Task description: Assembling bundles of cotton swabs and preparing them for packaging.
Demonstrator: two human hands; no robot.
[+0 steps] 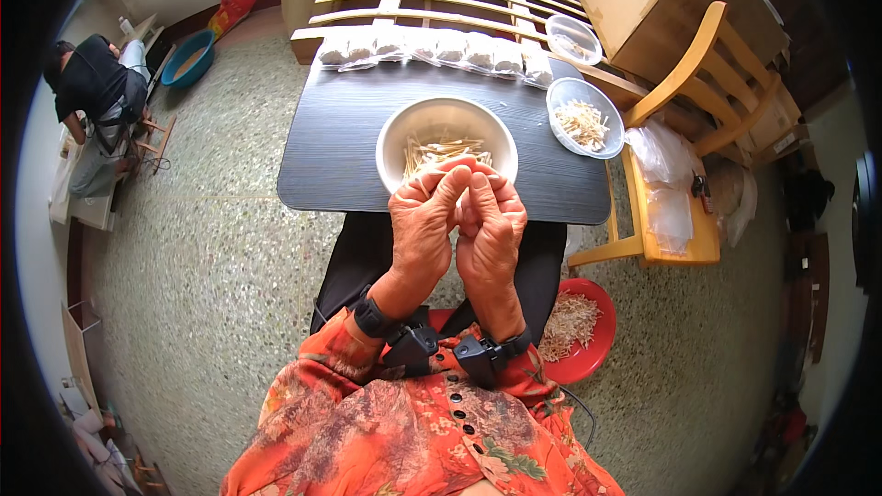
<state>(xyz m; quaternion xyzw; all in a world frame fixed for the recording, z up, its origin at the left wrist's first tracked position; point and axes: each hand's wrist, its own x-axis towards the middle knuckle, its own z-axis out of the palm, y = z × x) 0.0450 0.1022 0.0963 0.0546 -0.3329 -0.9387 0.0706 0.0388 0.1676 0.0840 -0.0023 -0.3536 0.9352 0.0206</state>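
A dark rectangular wooden table [349,142] stood before the seated person, bearing a round white bowl [395,133] of pale thin sticks [439,149] and, to its right, a clear plastic bowl [560,96] of similar pieces. Just in front of the white bowl, the left hand [423,230] and right hand [490,234] were raised side by side and touching, fingers curled inward, fingertips pinched together; whatever they gripped was too small to make out.
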